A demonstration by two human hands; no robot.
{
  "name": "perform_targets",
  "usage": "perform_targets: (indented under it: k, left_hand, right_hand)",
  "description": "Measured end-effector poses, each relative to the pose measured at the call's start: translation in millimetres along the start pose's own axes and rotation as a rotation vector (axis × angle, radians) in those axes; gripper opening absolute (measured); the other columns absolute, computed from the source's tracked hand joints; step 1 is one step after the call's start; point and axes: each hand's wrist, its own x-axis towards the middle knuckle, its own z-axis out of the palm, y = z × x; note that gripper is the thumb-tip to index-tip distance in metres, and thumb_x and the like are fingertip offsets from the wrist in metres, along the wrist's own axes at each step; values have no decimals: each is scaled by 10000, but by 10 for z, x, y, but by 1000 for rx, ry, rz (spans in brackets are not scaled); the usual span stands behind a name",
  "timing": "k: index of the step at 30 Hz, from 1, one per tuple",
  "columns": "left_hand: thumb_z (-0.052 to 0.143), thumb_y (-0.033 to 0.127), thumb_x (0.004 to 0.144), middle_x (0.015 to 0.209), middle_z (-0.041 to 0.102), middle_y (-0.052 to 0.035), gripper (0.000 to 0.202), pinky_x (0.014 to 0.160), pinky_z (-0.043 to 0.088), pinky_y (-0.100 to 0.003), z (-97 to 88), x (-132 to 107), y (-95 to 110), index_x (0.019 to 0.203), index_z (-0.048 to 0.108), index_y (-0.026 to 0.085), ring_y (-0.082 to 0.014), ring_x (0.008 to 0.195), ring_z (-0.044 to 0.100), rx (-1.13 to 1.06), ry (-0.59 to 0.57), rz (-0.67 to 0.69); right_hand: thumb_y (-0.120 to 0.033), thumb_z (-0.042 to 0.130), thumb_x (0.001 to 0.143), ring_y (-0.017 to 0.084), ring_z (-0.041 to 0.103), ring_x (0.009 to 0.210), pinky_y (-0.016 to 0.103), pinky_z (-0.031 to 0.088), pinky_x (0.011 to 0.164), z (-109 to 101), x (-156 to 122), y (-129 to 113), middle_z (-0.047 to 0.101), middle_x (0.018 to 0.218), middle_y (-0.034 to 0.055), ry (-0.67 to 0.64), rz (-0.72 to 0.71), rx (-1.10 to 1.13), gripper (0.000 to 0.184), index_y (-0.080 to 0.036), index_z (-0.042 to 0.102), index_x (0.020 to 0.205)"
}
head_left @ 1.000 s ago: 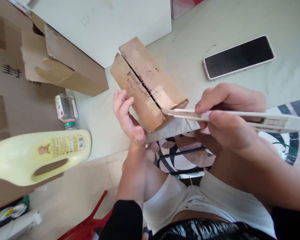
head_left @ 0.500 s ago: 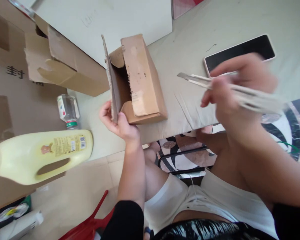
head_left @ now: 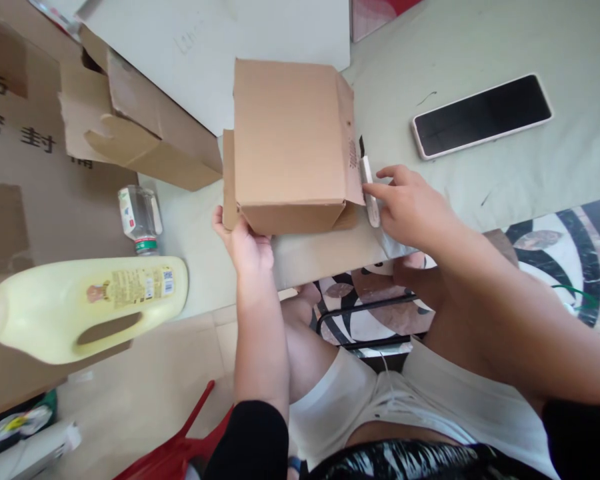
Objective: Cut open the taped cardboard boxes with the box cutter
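Observation:
A brown cardboard box rests on the covered table, a broad plain side facing up. My left hand is closed on a flap at its near left corner, with some fingers hidden beneath the cardboard. Right of the box lies a white utility knife, its dark blade out and directed toward the far side. Against the knife's handle rest fingertips of my right hand, whose fingers are stretched out and not wrapped around it.
A phone lies at the right. Left of the box are another opened carton, a clear bottle and a large pale yellow jug. A white board-like surface is behind. The table's near edge runs just before the box.
The box has turned, so its opening no longer shows and a plain side faces up. My right hand has come down leftward and let the utility knife lie on the table.

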Motion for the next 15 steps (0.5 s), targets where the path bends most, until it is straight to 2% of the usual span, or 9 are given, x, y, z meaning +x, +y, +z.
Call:
perform_targets:
  k: [2,5,7,9,12,15]
  left_hand:
    - [800,290,628,1116,660,-24,463,786,537,-260,-19,21,-14,1039,591,240,-168,979,647,142,28,114]
    - [760,415,740,1158,650,-75,315,962,541,-338,-79,83,-4,907,638,177,-221,1174,612,383,-5,244]
    - [713,428,804,1256,620,-95,285,1083,496,-399,-111,116,12,937,664,181,-243,1309,550,472,17,325]
    - [705,410,829,1342,578,-91,263,1170,426,-411,-124,127,24,983,679,199,-238,1389,491,523,56,430]
    - [662,455,869,1298,607,-72,264,1188,403,-390,-123,111,1,950,692,206,-224,1341,537,545,38,518]
    - [532,564,923,1099,693,-66,405,1085,497,-387,-121,105,-80,973,697,199,-217,1139,661,466,-102,390]
  right_hand:
    - [-117,508,814,456,576,1286,622,520,1023,25,14,-1,546,1460,225,6,-37,45,493,-144,716,1259]
    - [-216,539,839,439,540,1347,620,454,1131,35,26,-22,558,1455,218,30,-122,182,423,-135,716,1215]
    - [-297,541,859,406,539,1363,609,441,1151,13,26,-44,578,1448,187,72,-169,292,501,-156,652,1327]
    - [-344,537,871,372,536,1380,588,444,1157,-25,23,-63,573,1475,160,119,-227,383,617,-167,534,1462]
    - [-351,542,879,347,501,1429,559,423,1190,-69,26,-71,521,1545,158,211,-323,430,685,-135,438,1520]
    - [-364,583,844,395,536,1370,611,426,1153,-60,55,-55,602,1437,178,300,-308,374,608,-139,528,1406]
